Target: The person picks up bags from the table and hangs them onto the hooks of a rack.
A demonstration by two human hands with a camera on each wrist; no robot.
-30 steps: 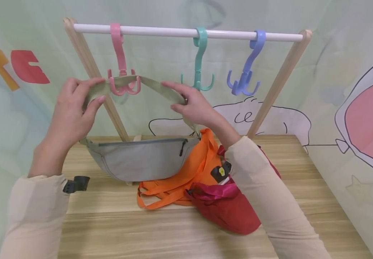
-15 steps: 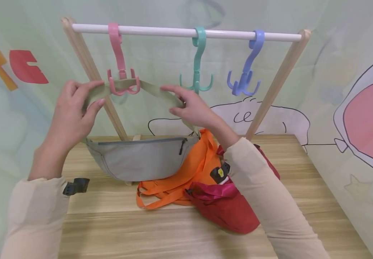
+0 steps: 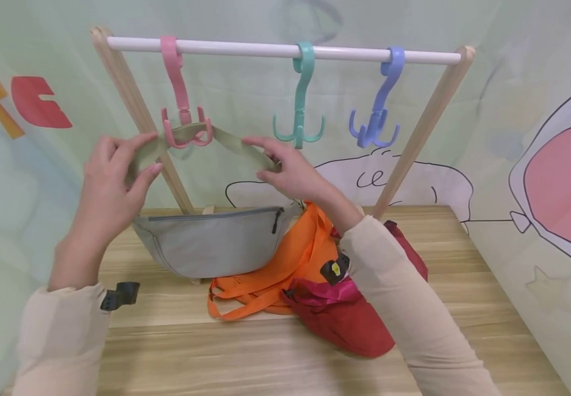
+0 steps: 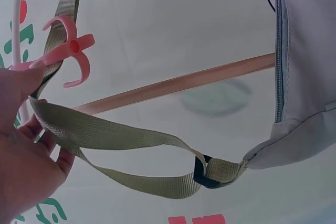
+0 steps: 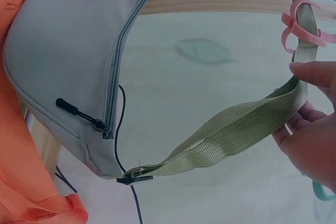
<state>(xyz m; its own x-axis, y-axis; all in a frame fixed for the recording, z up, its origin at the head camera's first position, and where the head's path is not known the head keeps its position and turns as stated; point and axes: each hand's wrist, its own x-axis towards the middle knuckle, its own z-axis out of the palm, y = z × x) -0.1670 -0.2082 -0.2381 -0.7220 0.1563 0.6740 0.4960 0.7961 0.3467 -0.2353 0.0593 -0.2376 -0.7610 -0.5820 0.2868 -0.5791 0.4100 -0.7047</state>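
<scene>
Strap (image 3: 231,142) in among the pink hook's (image 3: 179,88) prongs, grey bag (image 3: 211,245) below! Left hand (image 3: 112,181) and right hand (image 3: 292,170) each pinch a side; lowering them evenly should seat it best. The left wrist view reveals a black slider (image 4: 198,174) the head view misses.

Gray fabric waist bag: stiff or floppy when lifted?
The waist bag probably keeps its shape, given its smooth front. Its curving olive webbing strap seems floppy and might catch on the pink plastic hook, whose prongs it runs among.
</scene>
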